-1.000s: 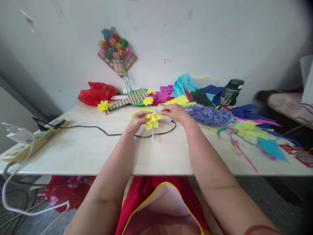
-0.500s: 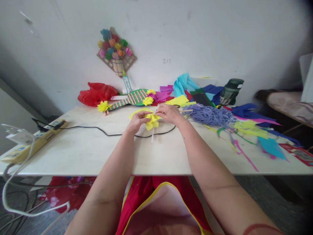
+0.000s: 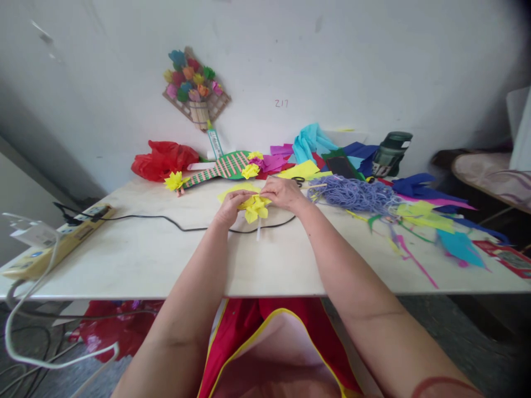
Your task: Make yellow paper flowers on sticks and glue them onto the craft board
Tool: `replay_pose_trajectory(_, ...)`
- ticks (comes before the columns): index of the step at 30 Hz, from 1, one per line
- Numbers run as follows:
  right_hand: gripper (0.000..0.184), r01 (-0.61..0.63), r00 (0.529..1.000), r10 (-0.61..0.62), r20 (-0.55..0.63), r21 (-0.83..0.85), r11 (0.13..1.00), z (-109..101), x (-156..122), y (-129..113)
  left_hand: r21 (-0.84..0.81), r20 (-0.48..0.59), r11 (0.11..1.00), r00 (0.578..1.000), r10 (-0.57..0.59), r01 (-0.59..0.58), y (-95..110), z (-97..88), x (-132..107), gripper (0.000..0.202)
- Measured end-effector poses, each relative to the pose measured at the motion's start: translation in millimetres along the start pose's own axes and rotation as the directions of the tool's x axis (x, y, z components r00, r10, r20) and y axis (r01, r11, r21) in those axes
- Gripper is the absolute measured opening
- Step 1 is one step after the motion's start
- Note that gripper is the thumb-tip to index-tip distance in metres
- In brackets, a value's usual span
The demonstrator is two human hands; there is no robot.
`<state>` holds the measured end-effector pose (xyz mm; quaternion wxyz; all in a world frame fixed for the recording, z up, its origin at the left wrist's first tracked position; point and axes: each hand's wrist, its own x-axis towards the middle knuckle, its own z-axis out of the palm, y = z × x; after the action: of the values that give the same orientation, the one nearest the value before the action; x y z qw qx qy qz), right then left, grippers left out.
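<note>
Between my two hands is a yellow paper flower point(image 3: 254, 209), its petals spread toward me. My left hand point(image 3: 235, 206) pinches its left side. The fingers of my right hand point(image 3: 282, 192) close on its upper right edge, and the fingertips of both hands nearly meet. A flat yellow paper sheet point(image 3: 226, 191) lies behind my left hand. Below the flower a thin whitish stick point(image 3: 259, 231) points toward me; whether it is joined to the flower I cannot tell. Farther back lies a green lute-shaped craft point(image 3: 232, 166) with pink strips and yellow and magenta paper flowers.
A black cable point(image 3: 178, 224) crosses the table point(image 3: 166, 265) from the power strip point(image 3: 58, 243). Purple shredded strands point(image 3: 354, 193), black scissors point(image 3: 297, 180), coloured paper point(image 3: 460, 247) and a dark green bottle point(image 3: 392, 153) are at the right. A red plastic bag point(image 3: 164, 159) sits back left.
My right hand has shifted slightly left and its fingers have changed position on the flower. The flower's petals now face more toward me. The scissors show more behind my right hand.
</note>
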<state>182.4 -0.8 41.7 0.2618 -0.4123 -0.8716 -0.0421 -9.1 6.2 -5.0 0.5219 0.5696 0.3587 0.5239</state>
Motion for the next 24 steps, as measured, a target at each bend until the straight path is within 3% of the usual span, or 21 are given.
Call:
replay_pose_trajectory(14, 0.026, -0.033, 0.999, 0.033, -0.003, -0.078, 0.996, 3.0, 0.7, 0.4, -0.016, -0.016, 0.999, 0.999, -0.045, 0.045, -2.0, -1.4, 1.5, 0.031)
replay_pose_trajectory(24, 0.025, -0.006, 1.0, 0.006, 0.003, -0.047, 0.999, 5.8, 2.5, 2.8, 0.017, 0.004, 0.999, 1.0, -0.028, 0.028, -4.5, -3.5, 2.5, 0.034)
